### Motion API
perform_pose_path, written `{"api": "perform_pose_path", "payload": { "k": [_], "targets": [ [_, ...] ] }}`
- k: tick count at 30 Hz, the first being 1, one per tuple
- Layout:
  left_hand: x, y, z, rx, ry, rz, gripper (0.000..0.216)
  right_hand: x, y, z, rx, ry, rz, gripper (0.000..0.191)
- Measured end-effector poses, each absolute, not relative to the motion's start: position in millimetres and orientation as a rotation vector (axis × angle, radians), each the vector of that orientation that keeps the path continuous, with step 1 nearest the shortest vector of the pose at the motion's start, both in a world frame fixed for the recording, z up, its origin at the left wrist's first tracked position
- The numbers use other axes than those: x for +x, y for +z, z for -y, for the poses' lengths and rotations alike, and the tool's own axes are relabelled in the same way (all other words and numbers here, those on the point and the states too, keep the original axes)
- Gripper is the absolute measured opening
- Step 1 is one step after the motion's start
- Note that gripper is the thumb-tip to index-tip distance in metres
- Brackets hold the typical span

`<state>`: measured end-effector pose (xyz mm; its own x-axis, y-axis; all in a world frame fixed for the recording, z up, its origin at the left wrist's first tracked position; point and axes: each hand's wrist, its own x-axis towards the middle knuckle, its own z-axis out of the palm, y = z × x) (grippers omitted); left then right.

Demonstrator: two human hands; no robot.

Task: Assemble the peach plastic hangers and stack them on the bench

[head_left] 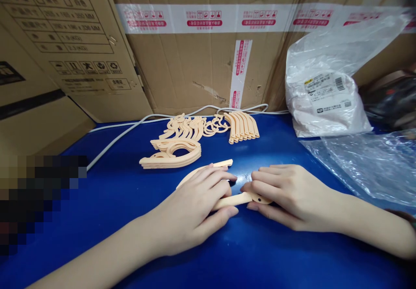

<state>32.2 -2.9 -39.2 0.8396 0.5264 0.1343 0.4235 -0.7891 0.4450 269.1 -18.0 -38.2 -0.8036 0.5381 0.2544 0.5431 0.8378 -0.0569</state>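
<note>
A beige plastic folding hanger lies partly under my hands near the middle of the blue table. My left hand [195, 202] is closed over it, with the thumb beside a straight-looking hanger arm [233, 201]. A second, curved hanger arm [224, 163] sticks out beyond the fingers of that hand. My right hand [292, 196] pinches the right end of the near arm, where a rounded piece with a dark hole [259, 199] shows. The fingers hide how these pieces join.
Behind my left hand lies a stack of folded hangers [172, 162]. Farther back are loose hanger parts [185, 127], hooks [216, 125] and a row of curved arms [243, 126]. A white cable [120, 135], cardboard boxes [188, 63], a plastic bag [328, 102] and clear film [367, 163] surround them.
</note>
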Motion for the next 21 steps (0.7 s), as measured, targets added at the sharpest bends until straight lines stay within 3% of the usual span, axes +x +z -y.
{"api": "perform_pose_path", "payload": {
  "k": [10, 21],
  "targets": [
    [36.9, -43.6, 12.6, 2.361, 0.445, -0.852, 0.007, 263.2, -41.7, 24.1, -0.732, -0.152, 2.699, 0.029],
    [44.8, -40.7, 11.8, 2.133, 0.359, -0.861, 0.016, 258.8, -45.8, 27.9, -0.656, -0.24, 2.695, 0.027]
  ]
}}
